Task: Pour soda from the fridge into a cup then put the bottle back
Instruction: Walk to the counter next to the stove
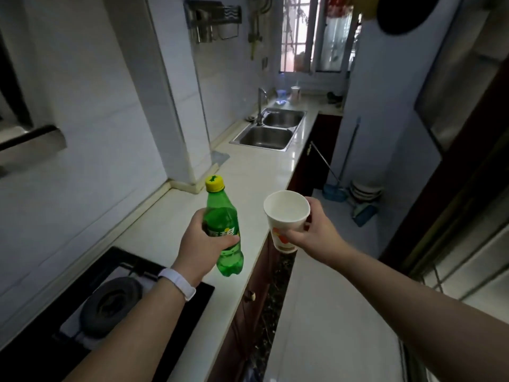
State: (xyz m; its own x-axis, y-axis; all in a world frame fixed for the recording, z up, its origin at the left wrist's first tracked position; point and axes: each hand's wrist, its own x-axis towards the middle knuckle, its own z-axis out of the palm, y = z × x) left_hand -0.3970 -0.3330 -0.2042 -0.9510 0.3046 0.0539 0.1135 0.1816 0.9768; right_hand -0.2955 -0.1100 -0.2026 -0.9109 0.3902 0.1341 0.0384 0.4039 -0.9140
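A person stands at a white kitchen table [176, 216], the left hand [202, 244] wrapped around the label of a green plastic soda bottle with a yellow screw cap [224, 230], its fingers curled tight on the body. The bottle is upright and held above the table's front edge, cap still on. The right hand [314, 230] pinches a white paper cup with an orange print [285, 219] by its side wall, tilted mouth-up and apparently empty, out past the table edge over the tiled floor [330, 299]. A black gas hob [110, 299] lies below the left forearm; a steel double sink [268, 130] sits further along. With both hands occupied, the cap cannot easily be unscrewed, and a thin cup squeezed in mid-air could buckle or spill onto the floor if filled there. Fizz on opening is another likely risk.
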